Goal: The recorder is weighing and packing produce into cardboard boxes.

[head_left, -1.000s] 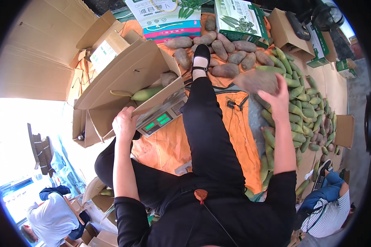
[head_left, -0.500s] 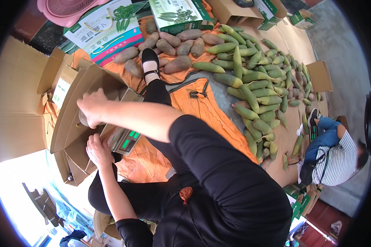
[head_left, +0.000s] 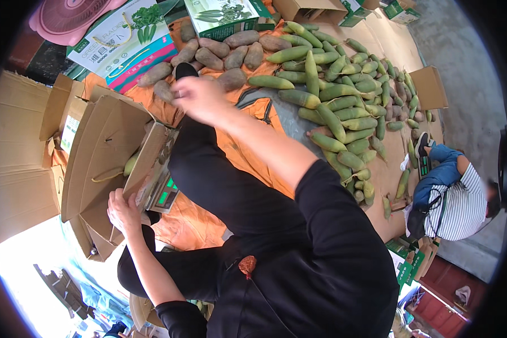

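L hand (head_left: 123,209) grips the cardboard box (head_left: 104,163) flap; R hand (head_left: 200,97), blurred, loosely curled, empty, above brown roots (head_left: 231,79).

Open brown carton (head_left: 104,152) at left, green-lit scale screen (head_left: 166,194) beside it, green-and-pink printed boxes (head_left: 132,36) above

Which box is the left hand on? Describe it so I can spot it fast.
Start at the orange cloth, then go to its left edge, where a scale shows green digits. The box stands on that scale under the left hand. Unlike the flat cardboard beside it, it stands open with string handles.
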`<move>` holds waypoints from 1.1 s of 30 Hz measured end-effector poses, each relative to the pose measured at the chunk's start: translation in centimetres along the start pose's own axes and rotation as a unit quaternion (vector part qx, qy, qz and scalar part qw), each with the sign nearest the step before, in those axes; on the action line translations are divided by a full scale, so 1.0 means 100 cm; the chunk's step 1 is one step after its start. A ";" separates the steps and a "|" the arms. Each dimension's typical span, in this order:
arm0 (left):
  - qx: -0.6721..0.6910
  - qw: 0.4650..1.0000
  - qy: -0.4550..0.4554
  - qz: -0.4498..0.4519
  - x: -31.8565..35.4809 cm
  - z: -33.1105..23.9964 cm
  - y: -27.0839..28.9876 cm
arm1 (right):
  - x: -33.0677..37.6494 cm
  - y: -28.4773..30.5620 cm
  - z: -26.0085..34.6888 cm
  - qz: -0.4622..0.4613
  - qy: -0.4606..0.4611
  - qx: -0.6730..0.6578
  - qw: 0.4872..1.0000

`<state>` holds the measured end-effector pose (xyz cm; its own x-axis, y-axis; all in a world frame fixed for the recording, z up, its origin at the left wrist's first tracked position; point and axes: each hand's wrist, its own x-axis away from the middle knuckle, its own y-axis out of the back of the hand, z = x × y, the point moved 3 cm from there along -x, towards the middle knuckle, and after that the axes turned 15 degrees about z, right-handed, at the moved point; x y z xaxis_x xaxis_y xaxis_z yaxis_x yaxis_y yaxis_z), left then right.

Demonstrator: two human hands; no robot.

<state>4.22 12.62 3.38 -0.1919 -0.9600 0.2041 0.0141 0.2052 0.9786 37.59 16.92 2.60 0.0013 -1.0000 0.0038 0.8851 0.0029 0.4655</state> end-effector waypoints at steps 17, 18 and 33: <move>0.043 0.999 -0.014 0.003 -0.005 -0.004 -0.006 | 0.312 0.119 -0.295 0.096 -0.539 0.418 0.725; 0.045 0.999 -0.017 -0.002 -0.004 -0.005 -0.004 | 0.312 0.116 -0.296 0.096 -0.513 0.441 0.730; 0.046 0.999 -0.005 0.007 -0.006 0.000 -0.006 | 0.307 0.101 -0.303 0.204 -0.469 0.539 0.670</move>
<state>4.29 13.10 2.65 -0.2017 -0.9551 0.2170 -0.0731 0.2357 0.9691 60.64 -13.84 -19.36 -0.5994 -0.4758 0.6437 0.0497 0.7804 0.6233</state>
